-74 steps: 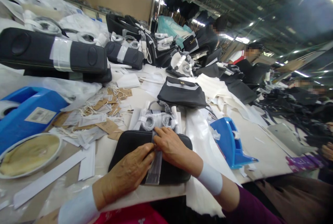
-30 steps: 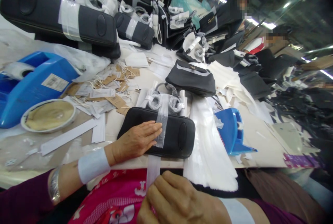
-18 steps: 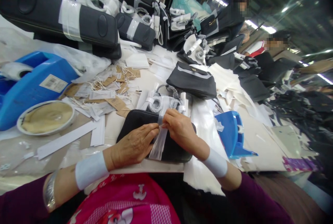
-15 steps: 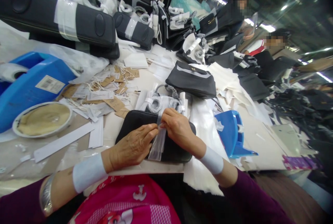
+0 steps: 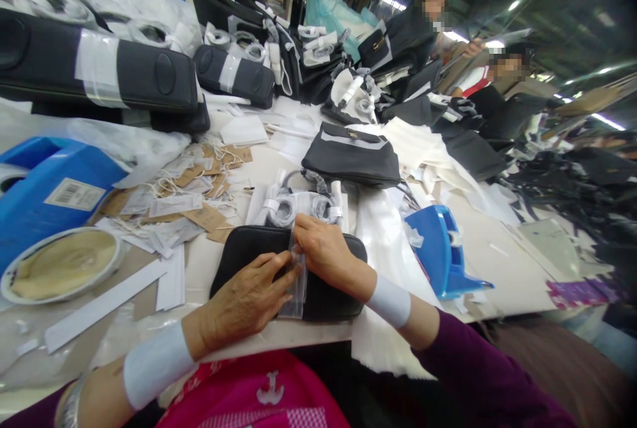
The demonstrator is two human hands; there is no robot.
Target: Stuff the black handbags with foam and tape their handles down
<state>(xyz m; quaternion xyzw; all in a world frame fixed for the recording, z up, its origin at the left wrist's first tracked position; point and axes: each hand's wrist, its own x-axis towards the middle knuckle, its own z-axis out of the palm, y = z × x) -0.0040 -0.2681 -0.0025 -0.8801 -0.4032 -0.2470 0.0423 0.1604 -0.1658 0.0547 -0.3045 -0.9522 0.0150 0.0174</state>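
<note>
A black handbag (image 5: 333, 292) lies flat at the table's front edge, in front of me. Across its middle runs a translucent plastic strip (image 5: 294, 298). My right hand (image 5: 321, 249) is closed, its thumb and fingers pinching the strip on the bag's upper middle. My left hand (image 5: 249, 298) reaches in from the left, its fingertips bent together on the strip just below the right hand. Behind the bag lie coiled straps in clear wrap (image 5: 283, 210), with white rolls beside them. What sits between the fingertips is partly hidden.
Paper tags with strings (image 5: 199, 182), white card strips (image 5: 107, 302), a round tub (image 5: 62, 265) and a blue tape dispenser (image 5: 54, 192) are on the left. Another blue dispenser (image 5: 440, 252) stands right. A black bag (image 5: 351, 159) lies behind; two people are in the background.
The view has swung slightly, so the scene sits further left. Both hands remain on the strip; the left fingers have shifted slightly down along it.
</note>
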